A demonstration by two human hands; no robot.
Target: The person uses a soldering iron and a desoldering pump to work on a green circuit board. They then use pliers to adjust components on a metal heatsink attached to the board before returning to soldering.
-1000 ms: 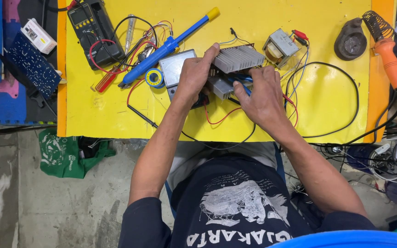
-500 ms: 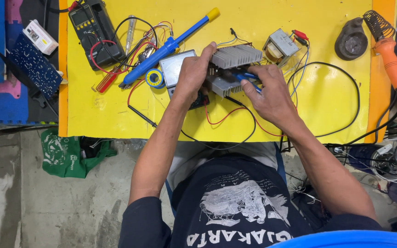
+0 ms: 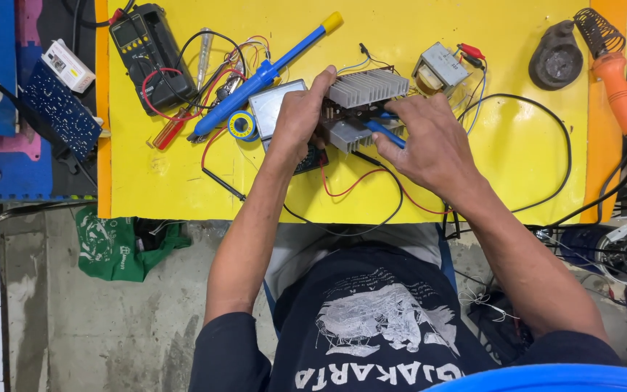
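Two bare hands work over a yellow worktop [image 3: 517,181]. Left hand [image 3: 300,120] is closed round the left end of a finned heatsink module [image 3: 363,105], thumb up top, fingers wrapped under, holding it just above the worktop near the centre. Right hand [image 3: 429,141] has its grip closed on a blue-handled tool [image 3: 384,133], tip pointing into the gap between the upper & lower fin blocks; can't tell what the tip touches, fingers hide it.

Red & black wires [image 3: 357,181] trail from the module toward the near edge. Just left of the left hand: a grey flat panel [image 3: 271,107], partly under the wrist, w/ a small solder reel [image 3: 242,125] beside it. A blue desoldering pump [image 3: 263,72] w/ yellow end lies diagonally above those. Further left, a black multimeter [image 3: 143,54] w/ red lead, plus a red screwdriver [image 3: 172,129].

Right of the module, a small transformer [image 3: 438,69] w/ red clips near it. Far right, an orange-handled soldering iron [image 3: 615,80] in its coil stand, well apart from both hands. A blue circuit board [image 3: 59,112] sits off the worktop's left edge.
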